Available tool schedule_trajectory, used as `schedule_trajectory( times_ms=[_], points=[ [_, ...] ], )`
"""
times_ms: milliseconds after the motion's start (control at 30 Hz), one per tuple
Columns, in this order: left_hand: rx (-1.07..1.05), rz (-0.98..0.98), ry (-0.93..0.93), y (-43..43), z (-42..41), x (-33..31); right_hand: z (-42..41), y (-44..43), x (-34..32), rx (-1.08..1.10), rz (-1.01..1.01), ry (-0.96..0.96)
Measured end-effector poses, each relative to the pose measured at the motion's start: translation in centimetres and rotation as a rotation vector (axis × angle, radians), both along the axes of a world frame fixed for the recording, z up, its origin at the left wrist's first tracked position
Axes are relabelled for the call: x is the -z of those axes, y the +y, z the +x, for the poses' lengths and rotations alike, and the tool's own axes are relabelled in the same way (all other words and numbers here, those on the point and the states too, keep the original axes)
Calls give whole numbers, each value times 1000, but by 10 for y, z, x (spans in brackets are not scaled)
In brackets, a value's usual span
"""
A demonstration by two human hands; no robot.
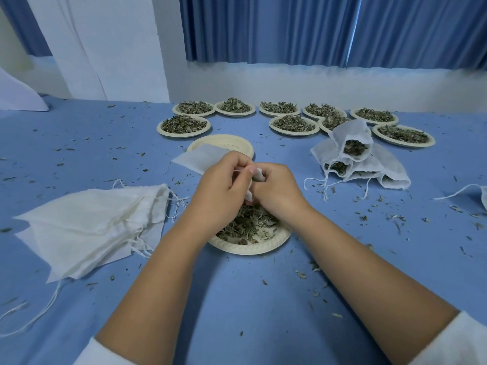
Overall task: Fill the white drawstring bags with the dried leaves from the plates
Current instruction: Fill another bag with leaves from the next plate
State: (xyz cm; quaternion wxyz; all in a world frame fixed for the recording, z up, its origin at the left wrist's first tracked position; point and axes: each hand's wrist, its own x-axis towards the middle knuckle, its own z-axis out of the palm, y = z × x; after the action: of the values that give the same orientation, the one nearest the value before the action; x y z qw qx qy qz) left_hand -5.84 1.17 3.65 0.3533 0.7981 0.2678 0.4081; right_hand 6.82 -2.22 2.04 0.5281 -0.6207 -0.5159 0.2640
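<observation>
The blue worktop (250, 299) is littered with leaf crumbs. Along its far side stand plates heaped with leaves (293, 133), and nearer in sits an empty plate (224, 142). A stack of flat, empty bags (87, 227) lies at the left, and a pile of filled bags (369, 164) (mouths open, strings trailing) at the right.

Both forearms cross the near plate (247, 250) and hide much of its dried leaves (245, 225). The white drawstring bag (259, 174) shows only as bunched cloth between the fingers, held just above that plate. The flat white cloth beyond the knuckles may be the same bag, though the hands block the join.

The left hand (221, 191) and right hand (276, 191) meet knuckle to knuckle, fingers curled, both pinching the bag's cloth.
</observation>
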Motion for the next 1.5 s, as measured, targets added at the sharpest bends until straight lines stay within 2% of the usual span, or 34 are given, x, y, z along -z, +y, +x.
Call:
schedule_trajectory(
  times_ms=[133,267,300,367,467,600,700,867,1000,1133,1300,1500],
  points=[
    [-245,38,-56,10,-3,3,-4,1,-4,-19,-9,-34],
    [-411,-8,-108,19,-6,5,3,-1,-11,-1,-108,-7],
    [-431,-22,-123,20,-7,5,5,-2,-12,21,-114,-56],
    [-447,-31,-139,21,-8,5,7,-4,-9,29,-139,-319],
    [-459,-36,-134,22,-9,5,1,-6,-1,-92,-277,-664],
    [-463,-42,-133,22,-10,5,-15,-6,4,-208,-288,-808],
    [-461,-30,-127,22,-9,5,-15,-7,2,-213,-253,-789],
    [-454,-35,-131,22,-9,6,-3,-12,-3,-176,-313,-832],
    [-451,-40,-124,22,-9,7,-5,-15,-5,-238,-227,-676],
    [-446,-41,-118,22,-8,8,-14,-12,0,-303,-215,-786],
    [-437,-44,-120,23,-8,8,-10,-11,1,-274,-170,-760],
    [-440,-85,-151,23,-8,7,-3,-12,-3,-202,-91,-571]
  ],
)
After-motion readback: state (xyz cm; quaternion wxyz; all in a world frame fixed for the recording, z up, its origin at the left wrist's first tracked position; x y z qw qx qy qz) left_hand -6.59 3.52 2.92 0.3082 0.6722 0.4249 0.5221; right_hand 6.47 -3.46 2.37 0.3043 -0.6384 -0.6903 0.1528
